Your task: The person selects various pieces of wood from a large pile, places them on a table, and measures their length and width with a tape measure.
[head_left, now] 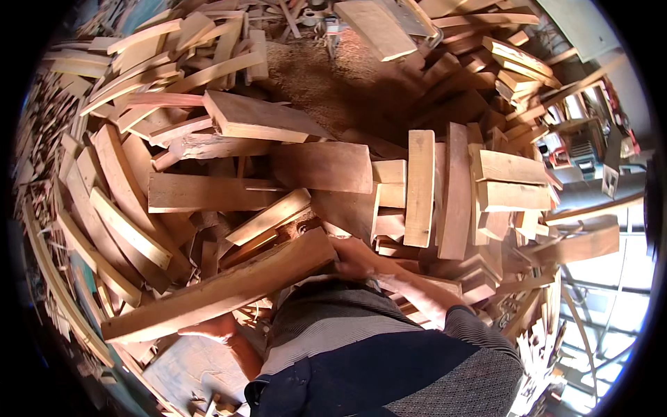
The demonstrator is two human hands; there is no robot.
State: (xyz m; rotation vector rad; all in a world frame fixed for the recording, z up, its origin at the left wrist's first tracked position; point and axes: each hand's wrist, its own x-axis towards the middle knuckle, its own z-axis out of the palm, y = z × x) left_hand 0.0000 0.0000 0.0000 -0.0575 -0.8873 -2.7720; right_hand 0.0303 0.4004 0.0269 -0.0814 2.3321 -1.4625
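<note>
A thick, slightly curved wooden plank (222,285) slants across the front of my body, its right end higher than its left. My left hand (212,328) supports it from below near the lower left end, the fingers partly hidden under the wood. At the upper right end, my right hand (353,258) grips the plank, somewhat blurred. Just beyond it lies a short pale wood piece (269,217) on the pile. Farther off rest a broad brown board (323,167) and a long flat board (208,192).
Stacked offcuts surround me, with curved planks (125,187) leaning at the left and upright pieces (420,187) at the right. Sawdust (302,73) covers the ground at the far middle. A grey flat panel (201,365) lies at the lower left. Bright window panes (618,278) show at right.
</note>
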